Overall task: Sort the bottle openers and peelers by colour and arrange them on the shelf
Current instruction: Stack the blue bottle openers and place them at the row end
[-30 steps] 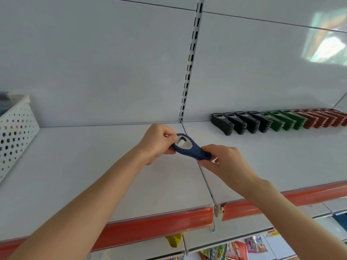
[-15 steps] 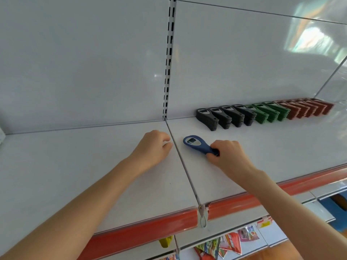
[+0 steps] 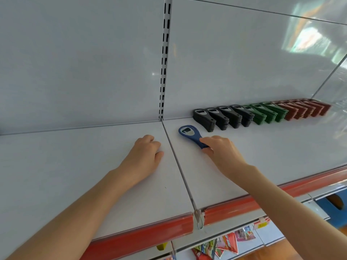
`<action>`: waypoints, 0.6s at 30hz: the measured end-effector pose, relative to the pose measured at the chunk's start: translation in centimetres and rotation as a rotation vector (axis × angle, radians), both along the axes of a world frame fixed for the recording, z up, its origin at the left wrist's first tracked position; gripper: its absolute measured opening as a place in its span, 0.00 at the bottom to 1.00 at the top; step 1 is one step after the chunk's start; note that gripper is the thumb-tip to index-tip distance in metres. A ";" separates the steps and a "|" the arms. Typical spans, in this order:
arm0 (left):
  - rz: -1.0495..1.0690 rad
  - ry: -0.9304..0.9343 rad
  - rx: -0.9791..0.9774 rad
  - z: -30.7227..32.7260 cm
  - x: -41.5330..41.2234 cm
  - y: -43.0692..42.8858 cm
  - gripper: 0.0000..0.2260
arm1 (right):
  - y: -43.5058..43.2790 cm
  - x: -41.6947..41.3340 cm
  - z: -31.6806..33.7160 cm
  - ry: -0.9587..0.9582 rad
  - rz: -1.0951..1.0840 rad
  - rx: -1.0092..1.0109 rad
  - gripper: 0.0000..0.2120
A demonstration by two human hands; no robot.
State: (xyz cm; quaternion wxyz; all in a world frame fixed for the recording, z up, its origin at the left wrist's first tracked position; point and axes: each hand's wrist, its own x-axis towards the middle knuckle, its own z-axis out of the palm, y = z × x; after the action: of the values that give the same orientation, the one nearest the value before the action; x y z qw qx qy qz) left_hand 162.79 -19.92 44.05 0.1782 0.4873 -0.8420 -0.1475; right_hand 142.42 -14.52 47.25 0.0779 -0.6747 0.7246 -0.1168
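A blue bottle opener [image 3: 189, 133] lies flat on the white shelf [image 3: 262, 147], just left of the row of openers. My right hand [image 3: 221, 151] pinches its handle end between thumb and fingers. Along the back wall stand black openers [image 3: 221, 118], then green openers [image 3: 266, 113], then dark red openers [image 3: 306, 108], stacked in leaning piles. My left hand [image 3: 145, 152] rests on the shelf left of the panel seam with its fingers curled under, holding nothing.
A slotted upright [image 3: 165, 59] divides the white back wall. Red price strips [image 3: 142, 235] run along the shelf's front edge. Snack packets [image 3: 225, 244] hang on the level below, with a blue box [image 3: 334, 207] at lower right.
My left hand let go of the blue opener and settled on the shelf. My right hand carried it back and laid it flat near the black openers. The view shifted right.
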 end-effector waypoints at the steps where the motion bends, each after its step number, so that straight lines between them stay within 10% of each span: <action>1: 0.003 0.001 0.002 0.0 0.0 0.0 0.09 | -0.1 -0.1 -0.1 0.002 0.012 -0.005 0.13; 18: -0.004 -0.004 -0.019 0.0 0.0 0.1 0.13 | -6.2 -0.5 -0.9 0.025 -0.020 -0.064 0.07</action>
State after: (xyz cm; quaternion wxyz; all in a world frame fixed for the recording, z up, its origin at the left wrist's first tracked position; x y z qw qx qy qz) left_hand 162.80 -19.82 44.07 0.1807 0.4844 -0.8447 -0.1388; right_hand 141.94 -20.76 46.39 0.0460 -0.6710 0.7281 -0.1321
